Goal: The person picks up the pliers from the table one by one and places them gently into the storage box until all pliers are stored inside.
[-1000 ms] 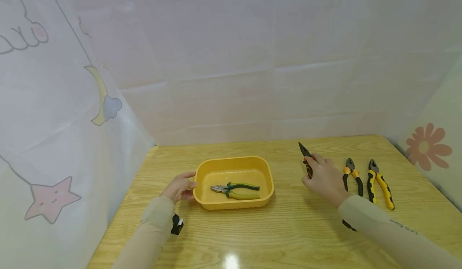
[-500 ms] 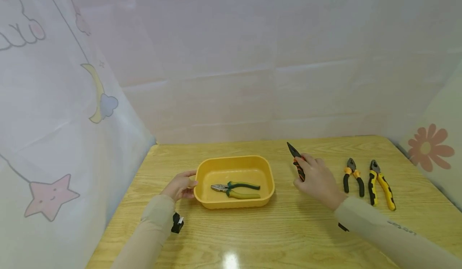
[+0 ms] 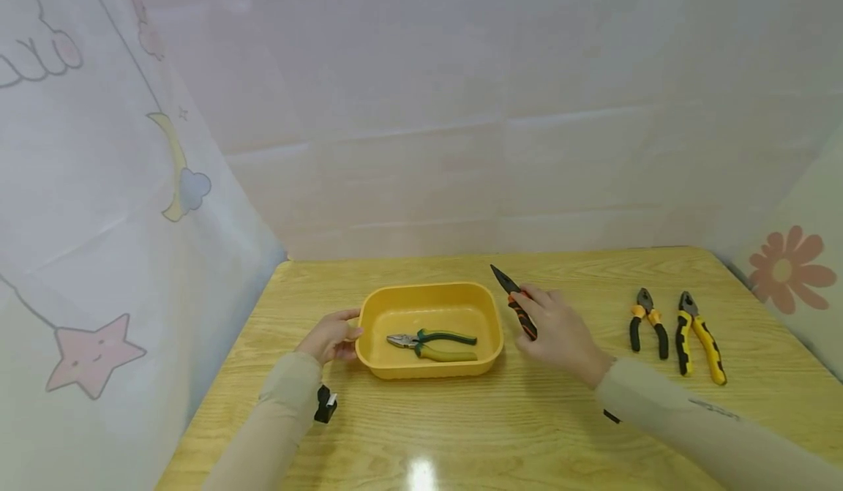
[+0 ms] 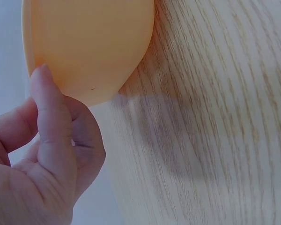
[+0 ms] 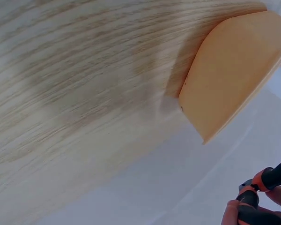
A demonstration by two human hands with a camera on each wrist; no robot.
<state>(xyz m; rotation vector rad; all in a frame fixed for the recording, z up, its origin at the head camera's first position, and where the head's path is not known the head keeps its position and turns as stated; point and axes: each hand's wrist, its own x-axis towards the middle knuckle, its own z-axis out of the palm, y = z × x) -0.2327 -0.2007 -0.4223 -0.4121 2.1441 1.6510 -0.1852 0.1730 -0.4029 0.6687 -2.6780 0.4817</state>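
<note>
My right hand [image 3: 560, 334] holds long-nose pliers [image 3: 523, 317] by their black-and-orange handles, nose pointing away and leftward. Just left of that grip sits the yellow plastic tray [image 3: 428, 372]; my left hand [image 3: 329, 336] pinches its far end by the rim. Left of the right-hand grip, inside the tray, lie green-and-yellow combination pliers [image 3: 418, 344]. Well to the grip's right, on the table [image 3: 500, 432], are orange-and-black pliers [image 3: 645, 314] and yellow-and-black pliers [image 3: 688, 312]. I judge the step in hand a transfer of the held pliers; the next move seems to call for height over the rim. The right wrist view crops my fingers, so I can't tell how firmly they wrap.
</note>
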